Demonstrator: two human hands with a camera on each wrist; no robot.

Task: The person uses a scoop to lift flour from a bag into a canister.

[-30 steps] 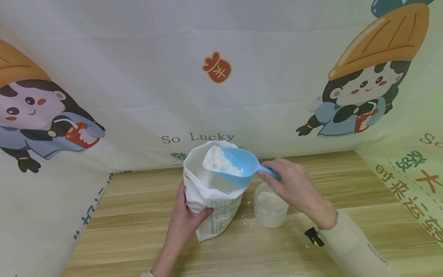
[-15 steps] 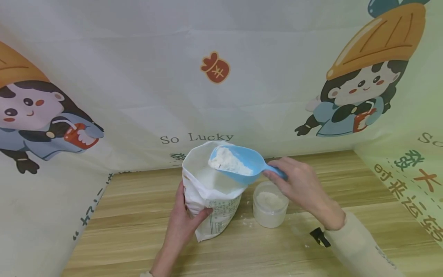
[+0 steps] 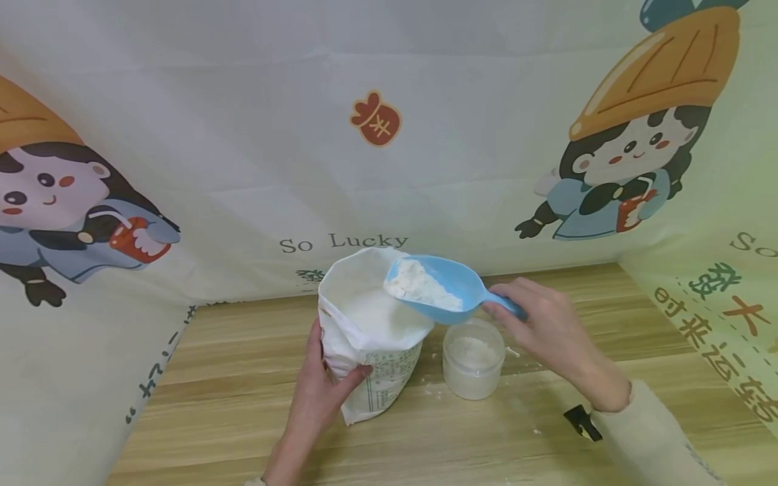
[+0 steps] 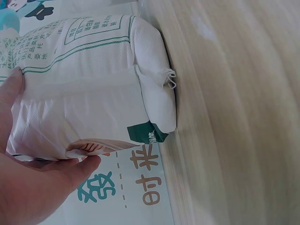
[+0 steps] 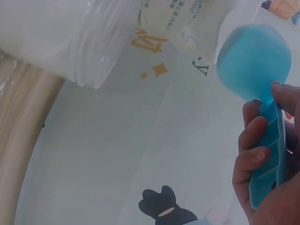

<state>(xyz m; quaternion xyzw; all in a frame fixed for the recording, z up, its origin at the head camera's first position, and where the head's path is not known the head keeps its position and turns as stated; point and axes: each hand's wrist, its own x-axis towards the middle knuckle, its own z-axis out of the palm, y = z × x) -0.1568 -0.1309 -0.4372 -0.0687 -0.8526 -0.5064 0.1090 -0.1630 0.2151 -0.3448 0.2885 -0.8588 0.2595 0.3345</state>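
My right hand [image 3: 553, 331] grips the handle of a blue scoop [image 3: 468, 287], its fingers curled round it in the right wrist view. White powder [image 3: 419, 283] that looks like flour lies heaped toward the scoop's front. The scoop's tip is over the right rim of an open white bag [image 3: 389, 378] printed with green text. More powder shows inside the bag. My left hand [image 3: 322, 385] holds the bag's lower left side, thumb across the front and fingers round the side. Right of the bag stands a clear plastic jar [image 3: 473, 371] with powder in it, below the scoop.
Both the bag and the jar stand on a wood-grain table [image 3: 231, 405]. Specks of powder are scattered round the jar. A patterned cloth [image 3: 273, 135] with cartoon figures hangs behind and at the sides. A black clip [image 3: 582, 423] sits by the right sleeve.
My right hand has moved to the right with the loaded scoop, from above the bag's mouth toward the jar. The left hand and the bag stay in place.
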